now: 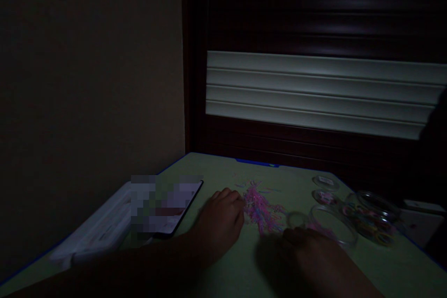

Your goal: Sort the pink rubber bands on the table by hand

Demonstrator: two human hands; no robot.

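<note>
The scene is dim. A pile of small pink bands (pixel 261 209) lies on a pale green table (pixel 216 167). My left hand (pixel 220 221) rests knuckles-up on the table, fingers curled, its fingertips touching the left edge of the pink pile. My right hand (pixel 307 251) lies in shadow just below and right of the pile, beside a clear round container (pixel 331 223). Its fingers are too dark to make out.
A phone (pixel 167 209) with a lit, blurred screen lies left of my left hand, next to a white box (pixel 98 233). More clear round containers (pixel 377 216) and lids (pixel 324 181) with coloured bands stand at the right. A wall and shuttered window lie behind.
</note>
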